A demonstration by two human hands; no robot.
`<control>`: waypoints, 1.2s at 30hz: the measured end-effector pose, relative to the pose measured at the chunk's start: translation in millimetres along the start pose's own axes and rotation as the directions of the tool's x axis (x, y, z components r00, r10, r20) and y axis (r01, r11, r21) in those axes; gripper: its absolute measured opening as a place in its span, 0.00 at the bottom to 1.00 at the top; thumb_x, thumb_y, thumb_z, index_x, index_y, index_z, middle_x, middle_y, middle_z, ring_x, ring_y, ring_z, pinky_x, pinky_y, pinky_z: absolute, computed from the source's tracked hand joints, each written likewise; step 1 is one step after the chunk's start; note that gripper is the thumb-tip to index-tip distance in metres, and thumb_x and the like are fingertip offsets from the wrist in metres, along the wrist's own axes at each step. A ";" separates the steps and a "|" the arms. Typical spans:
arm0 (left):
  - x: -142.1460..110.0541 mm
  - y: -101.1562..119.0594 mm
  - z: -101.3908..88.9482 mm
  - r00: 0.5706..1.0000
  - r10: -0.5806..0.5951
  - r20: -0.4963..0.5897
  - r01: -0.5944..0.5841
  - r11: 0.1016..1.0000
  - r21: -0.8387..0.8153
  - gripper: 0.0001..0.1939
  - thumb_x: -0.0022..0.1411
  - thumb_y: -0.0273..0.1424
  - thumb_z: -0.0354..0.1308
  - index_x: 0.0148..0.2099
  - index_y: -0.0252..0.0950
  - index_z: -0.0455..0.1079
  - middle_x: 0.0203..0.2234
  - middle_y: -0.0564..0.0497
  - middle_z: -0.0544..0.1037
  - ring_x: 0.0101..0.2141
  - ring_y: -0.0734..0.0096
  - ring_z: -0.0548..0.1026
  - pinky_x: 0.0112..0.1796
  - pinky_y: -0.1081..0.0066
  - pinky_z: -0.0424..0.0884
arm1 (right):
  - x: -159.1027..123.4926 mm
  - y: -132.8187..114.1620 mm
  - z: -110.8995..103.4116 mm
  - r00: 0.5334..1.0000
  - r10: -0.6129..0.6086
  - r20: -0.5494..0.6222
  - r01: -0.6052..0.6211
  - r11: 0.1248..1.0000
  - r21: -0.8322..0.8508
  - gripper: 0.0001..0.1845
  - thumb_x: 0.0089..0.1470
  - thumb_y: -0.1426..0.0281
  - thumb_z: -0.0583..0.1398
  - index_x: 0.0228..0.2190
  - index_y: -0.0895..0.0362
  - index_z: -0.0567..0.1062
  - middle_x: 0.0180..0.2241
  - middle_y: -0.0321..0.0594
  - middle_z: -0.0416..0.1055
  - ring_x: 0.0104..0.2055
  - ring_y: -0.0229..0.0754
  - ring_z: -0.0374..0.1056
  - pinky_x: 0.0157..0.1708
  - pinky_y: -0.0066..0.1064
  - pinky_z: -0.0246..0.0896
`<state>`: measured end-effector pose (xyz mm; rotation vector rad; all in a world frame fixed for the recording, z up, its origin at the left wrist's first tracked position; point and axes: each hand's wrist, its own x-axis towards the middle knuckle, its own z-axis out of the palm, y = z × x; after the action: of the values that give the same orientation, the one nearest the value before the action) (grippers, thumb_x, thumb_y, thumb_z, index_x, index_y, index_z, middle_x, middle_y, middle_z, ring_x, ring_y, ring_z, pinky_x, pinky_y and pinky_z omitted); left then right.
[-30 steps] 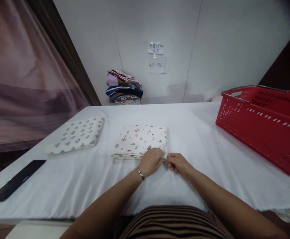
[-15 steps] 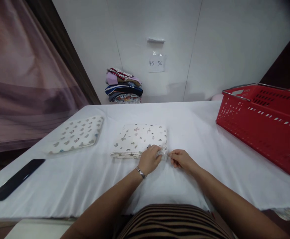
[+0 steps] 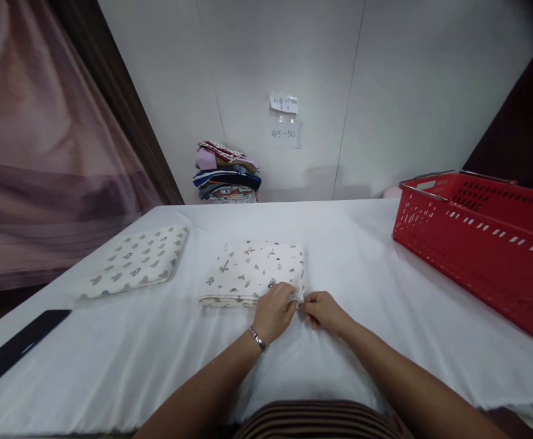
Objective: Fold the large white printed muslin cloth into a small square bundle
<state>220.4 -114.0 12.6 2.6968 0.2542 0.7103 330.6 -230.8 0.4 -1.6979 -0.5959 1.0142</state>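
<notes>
A folded white cloth (image 3: pixel 248 268) with small plant and leaf prints lies flat in the middle of the table. My left hand (image 3: pixel 274 311), with a silver band at the wrist, rests on its near right corner, fingers closed round the edge. Crinkled, see-through material like clear plastic (image 3: pixel 299 294) shows at that corner. Just to the right, my right hand (image 3: pixel 324 311) is closed in a pinch against the same corner. What lies between its fingertips is too small to make out.
Another folded printed cloth (image 3: pixel 133 262) lies at the left, with a flat black object (image 3: pixel 14 347) nearer me. A red plastic basket (image 3: pixel 472 244) stands at the right. Folded fabrics (image 3: pixel 227 174) are stacked beyond the far edge of the white-covered table (image 3: pixel 353 256), below wall labels (image 3: pixel 285 134).
My right hand has come slightly left, closing the small gap to the cloth's corner. My left hand stays on the corner. The view has tilted up a little.
</notes>
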 end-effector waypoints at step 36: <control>4.6 2.5 5.5 0.996 0.016 -0.092 -0.010 0.998 0.062 0.13 0.54 0.22 0.51 0.43 0.39 0.61 0.38 0.51 0.71 0.41 0.68 0.67 0.38 0.68 0.67 | 6.8 -4.1 -12.9 0.996 0.091 0.007 -0.090 0.989 -0.114 0.08 0.46 0.71 0.57 0.18 0.59 0.67 0.13 0.33 0.66 0.11 0.30 0.59 0.08 0.21 0.43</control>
<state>227.3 -116.6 11.1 2.7295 0.2859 0.8455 345.5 -230.6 3.4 -1.8336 -0.5983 1.0727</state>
